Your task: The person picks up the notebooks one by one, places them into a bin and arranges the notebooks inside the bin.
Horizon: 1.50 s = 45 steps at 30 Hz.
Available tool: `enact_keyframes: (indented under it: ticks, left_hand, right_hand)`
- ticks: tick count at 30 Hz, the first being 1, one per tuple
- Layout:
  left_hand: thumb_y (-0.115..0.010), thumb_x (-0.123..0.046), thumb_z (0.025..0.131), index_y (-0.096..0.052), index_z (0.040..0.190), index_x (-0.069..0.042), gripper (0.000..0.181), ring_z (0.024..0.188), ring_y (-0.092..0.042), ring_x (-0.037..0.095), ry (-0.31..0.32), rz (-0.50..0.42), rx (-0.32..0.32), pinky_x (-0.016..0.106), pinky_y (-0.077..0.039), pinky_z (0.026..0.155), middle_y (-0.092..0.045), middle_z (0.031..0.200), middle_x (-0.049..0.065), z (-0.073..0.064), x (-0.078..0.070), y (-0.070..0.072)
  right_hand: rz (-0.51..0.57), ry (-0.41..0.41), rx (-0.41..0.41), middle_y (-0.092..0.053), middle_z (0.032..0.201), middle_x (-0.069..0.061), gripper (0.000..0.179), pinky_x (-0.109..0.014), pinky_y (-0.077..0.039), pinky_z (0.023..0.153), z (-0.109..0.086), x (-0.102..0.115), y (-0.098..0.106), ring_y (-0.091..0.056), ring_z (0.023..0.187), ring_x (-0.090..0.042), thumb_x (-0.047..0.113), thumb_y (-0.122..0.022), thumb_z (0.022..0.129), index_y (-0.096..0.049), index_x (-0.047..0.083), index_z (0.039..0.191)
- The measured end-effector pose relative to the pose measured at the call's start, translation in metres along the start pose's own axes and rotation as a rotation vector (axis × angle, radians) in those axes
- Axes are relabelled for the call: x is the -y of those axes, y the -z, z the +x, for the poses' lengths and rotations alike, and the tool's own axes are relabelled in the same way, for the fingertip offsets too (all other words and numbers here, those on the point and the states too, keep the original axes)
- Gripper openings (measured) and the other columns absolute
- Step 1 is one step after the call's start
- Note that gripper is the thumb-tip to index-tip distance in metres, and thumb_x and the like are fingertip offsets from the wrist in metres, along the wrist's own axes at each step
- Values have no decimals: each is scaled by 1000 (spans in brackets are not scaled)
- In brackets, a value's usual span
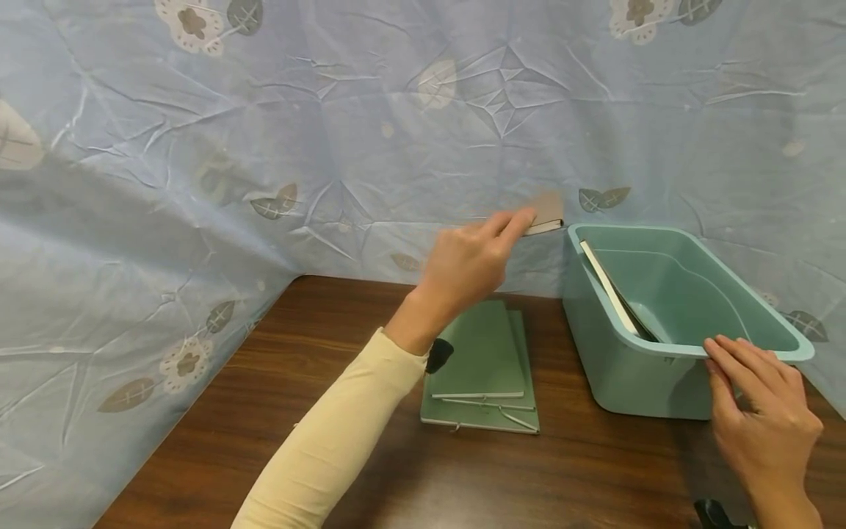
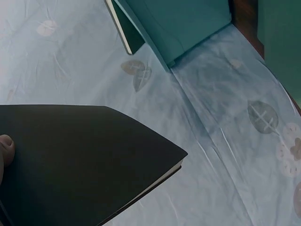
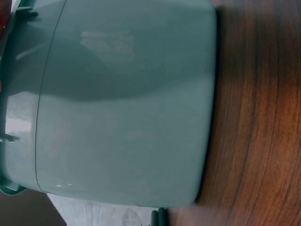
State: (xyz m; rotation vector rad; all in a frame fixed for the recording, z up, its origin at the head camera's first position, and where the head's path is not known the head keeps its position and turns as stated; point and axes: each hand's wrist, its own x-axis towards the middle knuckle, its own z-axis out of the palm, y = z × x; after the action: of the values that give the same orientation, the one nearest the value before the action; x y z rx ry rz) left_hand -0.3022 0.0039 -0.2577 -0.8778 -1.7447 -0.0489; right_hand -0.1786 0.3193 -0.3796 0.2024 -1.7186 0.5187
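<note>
My left hand (image 1: 465, 261) grips a notebook (image 1: 547, 209) by one end, above the table and to the left of a teal plastic bin (image 1: 634, 382). In the left wrist view the notebook's dark cover (image 2: 84, 160) fills the lower left, with one fingertip (image 2: 5, 149) on it. My right hand (image 1: 767, 411) holds the bin's near rim, fingers over the edge and thumb outside. Inside the bin, another notebook (image 1: 608, 290) leans against the left wall. The right wrist view shows mostly the bin's outer wall (image 3: 122, 122); that hand is almost out of sight there.
A stack of several green notebooks (image 1: 476, 353) lies on the brown wooden table (image 1: 317, 345), left of the bin. A pale blue patterned cloth (image 1: 370, 147) hangs behind the table and along its sides, close to the bin's far end.
</note>
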Motion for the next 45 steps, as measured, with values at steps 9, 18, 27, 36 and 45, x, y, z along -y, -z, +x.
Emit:
enact_keyframes:
  ticks: [9, 18, 27, 36, 45]
  left_hand:
    - [-32, 0, 96, -64, 122, -16, 44, 78, -73, 15, -50, -24, 5, 25, -47, 44, -73, 113, -3, 16, -16, -9]
    - [-26, -8, 104, -62, 122, -18, 41, 85, -74, 15, -84, -35, 68, 28, -55, 53, -71, 115, -5, 33, -32, -14]
    - [-24, -7, 105, -62, 121, -20, 44, 79, -72, 13, -137, -25, 54, 27, -57, 56, -69, 112, -6, 43, -47, -23]
    - [-19, -13, 108, -61, 122, -23, 45, 74, -70, 12, -171, -16, 85, 27, -57, 60, -68, 109, -9, 51, -62, -27]
    - [-20, -15, 109, -59, 118, -24, 41, 76, -69, 10, -229, -34, 121, 26, -55, 59, -66, 104, -12, 51, -68, -35]
  right_hand:
    - [-6, 1, 16, -74, 111, -14, 20, -23, -39, 111, 0, -2, 1, -63, 120, -16, 3, -69, 89, -77, 5, 107]
    - [-9, 5, 16, -74, 111, -15, 21, -23, -39, 111, -2, -4, 1, -64, 120, -20, 2, -68, 90, -77, 5, 108]
    - [-10, 10, 26, -73, 112, -16, 21, -24, -39, 111, -2, -5, 1, -63, 121, -22, 3, -67, 90, -76, 5, 109]
    - [3, 16, 2, -74, 111, -14, 20, -22, -40, 110, 1, 0, -1, -64, 119, -19, 2, -68, 90, -77, 4, 107]
    - [-23, 10, 25, -73, 111, -17, 21, -23, -39, 111, 1, -3, 0, -64, 120, -23, 2, -67, 90, -76, 5, 109]
